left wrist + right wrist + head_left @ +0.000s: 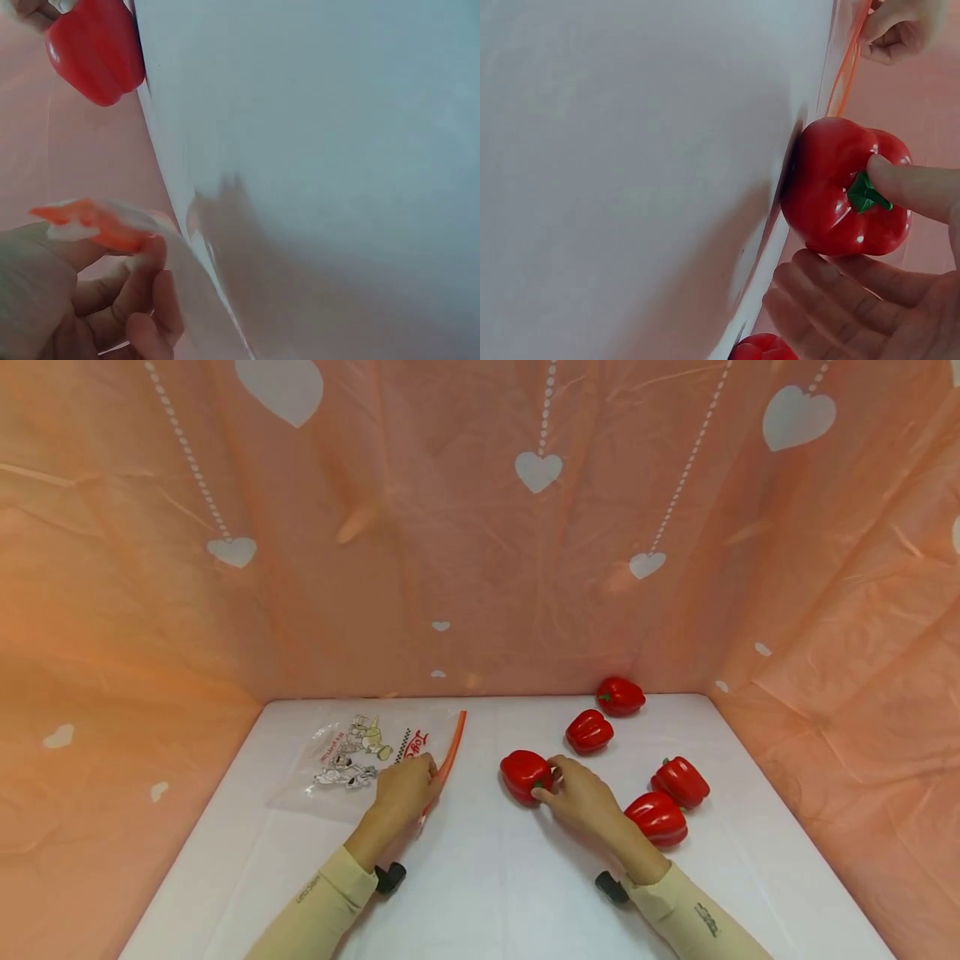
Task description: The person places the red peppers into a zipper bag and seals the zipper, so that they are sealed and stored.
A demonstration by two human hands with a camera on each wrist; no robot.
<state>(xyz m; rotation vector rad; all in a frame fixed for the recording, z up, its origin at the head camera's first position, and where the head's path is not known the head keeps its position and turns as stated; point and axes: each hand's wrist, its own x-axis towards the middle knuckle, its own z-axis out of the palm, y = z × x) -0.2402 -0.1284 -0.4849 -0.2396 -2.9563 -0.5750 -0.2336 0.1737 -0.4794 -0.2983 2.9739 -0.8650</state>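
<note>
My left hand (407, 787) pinches the orange edge strip (454, 742) of a clear printed plastic bag (318, 777) that lies flat on the left of the table. In the left wrist view, the end of the orange strip (112, 225) shows between thumb and fingers. With my right hand (585, 797) I hold a red bell pepper (522, 772) right of the bag. The right wrist view shows the thumb (911, 187) beside its green stem (865, 193) and fingertips against its underside.
On the white table (480, 893), two red bell peppers (589, 732) (621, 697) lie toward the back right. Two more peppers (681, 782) (657, 820) sit close together beyond the right forearm. An orange curtain with hearts (465, 568) encloses the back and sides.
</note>
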